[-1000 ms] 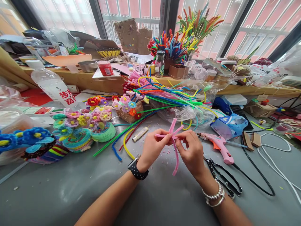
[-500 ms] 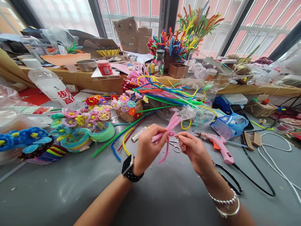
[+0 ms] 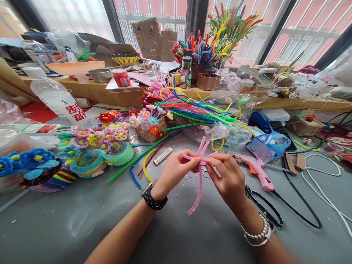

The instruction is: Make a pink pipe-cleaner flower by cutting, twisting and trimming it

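Pink pipe cleaners (image 3: pixel 200 187), bunched at one crossing point, hang above the grey table between my two hands. My left hand (image 3: pixel 178 167) pinches them from the left close to that crossing. From the other side, my right hand (image 3: pixel 227 176) pinches the same bunch with thumb and fingertips. Two or so ends stick up, others reach out sideways, and one long end hangs down, curving left. Small scissors (image 3: pixel 205 173) lie on the table behind, mostly covered by my hands. A pink glue gun (image 3: pixel 257 170) rests just beyond my right hand.
Pipe-cleaner flowers in baskets (image 3: pixel 118 152) stand at the left, with a clear bottle (image 3: pixel 59 97) behind. A heap of colourful pipe cleaners (image 3: pixel 192 106) lies at the back. Black cable (image 3: pixel 302 216) and white cord (image 3: pixel 324 194) curl at the right. A lighter (image 3: pixel 162 156) lies left of centre.
My right hand has moved in and now grips the pink bunch beside my left hand. The pipe cleaners have turned and spread, with one long end now hanging lower.
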Motion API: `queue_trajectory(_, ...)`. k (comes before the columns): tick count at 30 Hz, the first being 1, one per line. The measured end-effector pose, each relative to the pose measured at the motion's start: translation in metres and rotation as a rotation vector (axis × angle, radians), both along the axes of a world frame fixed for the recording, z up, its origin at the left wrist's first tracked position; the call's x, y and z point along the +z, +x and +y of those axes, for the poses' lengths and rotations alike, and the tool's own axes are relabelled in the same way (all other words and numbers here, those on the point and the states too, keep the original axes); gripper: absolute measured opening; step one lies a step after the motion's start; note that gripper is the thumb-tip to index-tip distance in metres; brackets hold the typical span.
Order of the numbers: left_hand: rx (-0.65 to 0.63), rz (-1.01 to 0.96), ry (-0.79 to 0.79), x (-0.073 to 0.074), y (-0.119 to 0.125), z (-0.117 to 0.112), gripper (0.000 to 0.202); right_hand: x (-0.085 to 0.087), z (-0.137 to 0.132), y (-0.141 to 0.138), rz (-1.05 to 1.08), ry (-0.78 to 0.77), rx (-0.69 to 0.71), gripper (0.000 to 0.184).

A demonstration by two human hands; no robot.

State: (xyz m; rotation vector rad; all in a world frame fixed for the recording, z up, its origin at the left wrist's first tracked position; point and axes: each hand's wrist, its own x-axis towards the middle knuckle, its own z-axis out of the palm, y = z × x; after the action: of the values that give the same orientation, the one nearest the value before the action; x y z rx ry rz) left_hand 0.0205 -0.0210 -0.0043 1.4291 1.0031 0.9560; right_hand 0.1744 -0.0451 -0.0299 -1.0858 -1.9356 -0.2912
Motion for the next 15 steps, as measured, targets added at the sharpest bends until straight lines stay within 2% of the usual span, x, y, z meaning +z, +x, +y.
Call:
queue_trajectory(3, 0.029, 0.068, 0.084, -0.002, 0.0, -0.001, 0.021, -0.001, 0.001, -0.001, -0.006, -0.021, 0.002, 0.011)
queue_trajectory(6, 0.095, 0.236, 0.293, -0.006, 0.002, -0.004, 0.019, -0.001, -0.001, -0.008, 0.154, -0.179, 0.007, 0.007)
queue_trajectory(8, 0.156, 0.389, 0.506, -0.009, 0.004, -0.006, 0.016, 0.0, -0.002, -0.014, 0.381, -0.383, 0.028, 0.011)
queue_trajectory(11, 0.197, 0.569, 0.799, -0.013, 0.005, -0.011, 0.017, 0.002, -0.002, -0.018, 0.845, -0.792, 0.141, 0.017)
queue_trajectory(13, 0.167, 0.629, 0.926, -0.015, 0.005, -0.013, 0.021, 0.004, -0.001, -0.016, 1.149, -1.078, 0.26, 0.019)
queue_trajectory(15, 0.123, 0.633, 0.993, -0.015, 0.005, -0.014, 0.022, 0.007, 0.001, -0.014, 1.331, -1.324, 0.376, 0.018)
